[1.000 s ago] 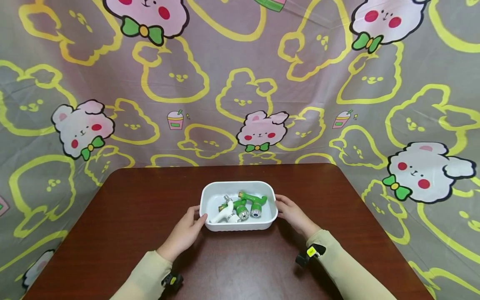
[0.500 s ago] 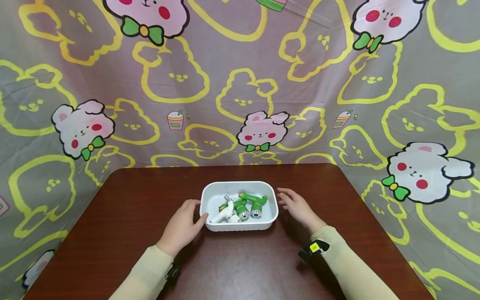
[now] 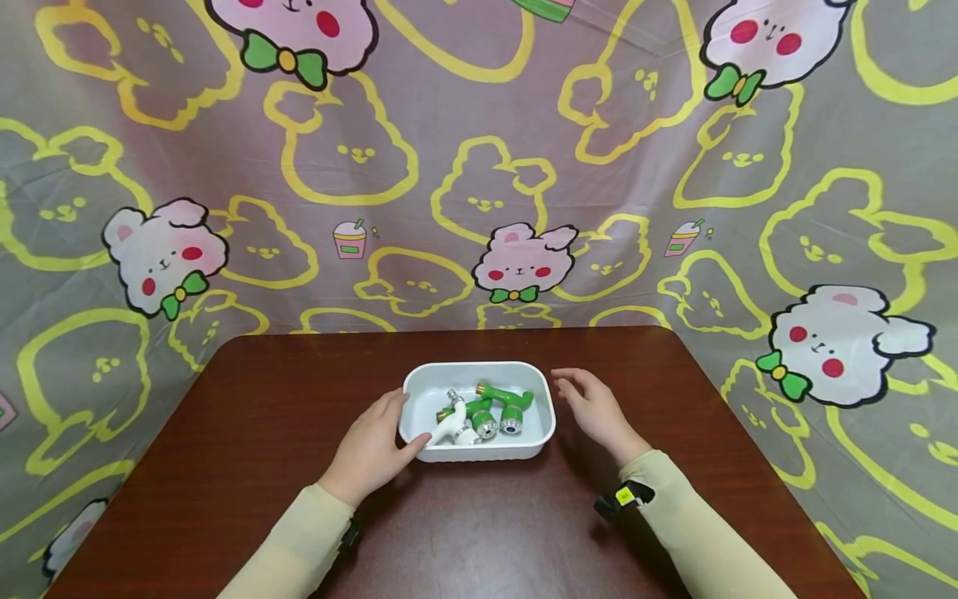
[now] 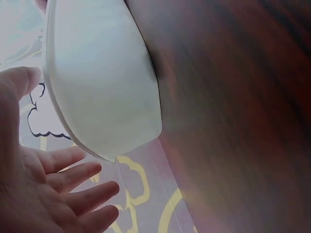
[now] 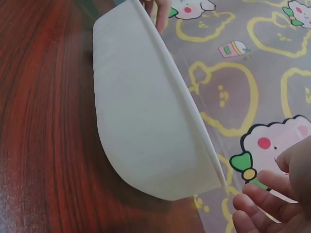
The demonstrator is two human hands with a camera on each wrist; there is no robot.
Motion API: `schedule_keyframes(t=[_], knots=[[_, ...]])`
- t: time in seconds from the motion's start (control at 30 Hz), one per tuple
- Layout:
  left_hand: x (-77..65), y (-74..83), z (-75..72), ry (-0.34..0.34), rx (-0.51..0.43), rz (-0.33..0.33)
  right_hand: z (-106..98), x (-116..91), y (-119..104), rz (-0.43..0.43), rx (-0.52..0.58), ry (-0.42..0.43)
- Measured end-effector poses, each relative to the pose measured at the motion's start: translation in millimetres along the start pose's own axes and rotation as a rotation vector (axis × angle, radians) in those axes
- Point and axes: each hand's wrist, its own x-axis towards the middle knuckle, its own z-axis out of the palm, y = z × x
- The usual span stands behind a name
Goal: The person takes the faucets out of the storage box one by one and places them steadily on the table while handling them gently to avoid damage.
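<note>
A white plastic basin [image 3: 479,452] rests on the table. Lying in it are a white tap [image 3: 449,426], a green tap [image 3: 505,397] on the right, and a second green tap [image 3: 483,423] partly behind the white one. My left hand [image 3: 372,452] is at the basin's left end, thumb over the front left corner and fingers spread by the rim. In the left wrist view that hand [image 4: 43,189] holds nothing. Just off the basin's right end is my right hand [image 3: 601,418], its fingers loosely bent and holding nothing; the right wrist view shows a gap from the basin wall [image 5: 141,107].
The brown wooden table [image 3: 479,532] extends around the basin on all sides. A patterned cloth [image 3: 419,208] with bunny faces hangs behind it and along both sides. A dark wrist strap [image 3: 624,497] sits on the right sleeve.
Both hands have come off the basin's ends. My left hand has risen and shifted right over the rim; my right hand has moved slightly up and away. The basin and taps stay put.
</note>
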Motion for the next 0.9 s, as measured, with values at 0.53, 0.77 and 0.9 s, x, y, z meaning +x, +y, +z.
schedule_keyframes(t=[0.53,0.77,0.9], knots=[[1.7,-1.0,2.0,-0.042,0.044,0.000,17,4,-48,-0.282,-0.239,-0.050],[2.0,-1.6,2.2,-0.050,0.045,-0.001,31,8,-76,-0.432,-0.350,-0.167],[2.1,-1.4,2.7,-0.055,0.043,-0.001,41,9,-87,-0.519,-0.412,-0.212]])
